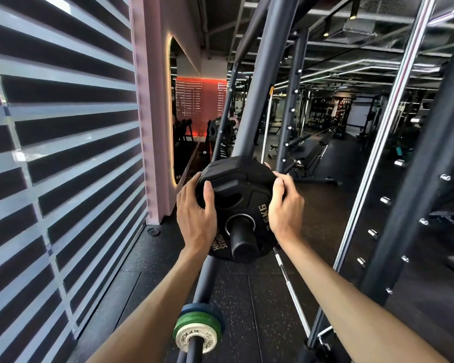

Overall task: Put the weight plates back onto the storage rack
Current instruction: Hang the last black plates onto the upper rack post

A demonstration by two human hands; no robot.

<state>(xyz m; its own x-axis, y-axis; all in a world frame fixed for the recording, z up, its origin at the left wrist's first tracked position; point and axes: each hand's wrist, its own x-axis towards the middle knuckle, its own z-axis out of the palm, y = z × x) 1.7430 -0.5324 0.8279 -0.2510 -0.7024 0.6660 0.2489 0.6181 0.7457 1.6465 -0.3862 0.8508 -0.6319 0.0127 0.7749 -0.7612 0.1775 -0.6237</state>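
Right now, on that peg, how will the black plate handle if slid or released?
Probably stiff and dense: the black plate reads "…5KG", and left hand and right hand both grip it. Its round rim would likely roll if dropped. On the peg, it should slide rather than tip.

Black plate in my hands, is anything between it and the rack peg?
Nothing visible does. The peg already passes through the centre hole of the black plate; left hand and right hand grip its rim. A second plate sits just behind it.
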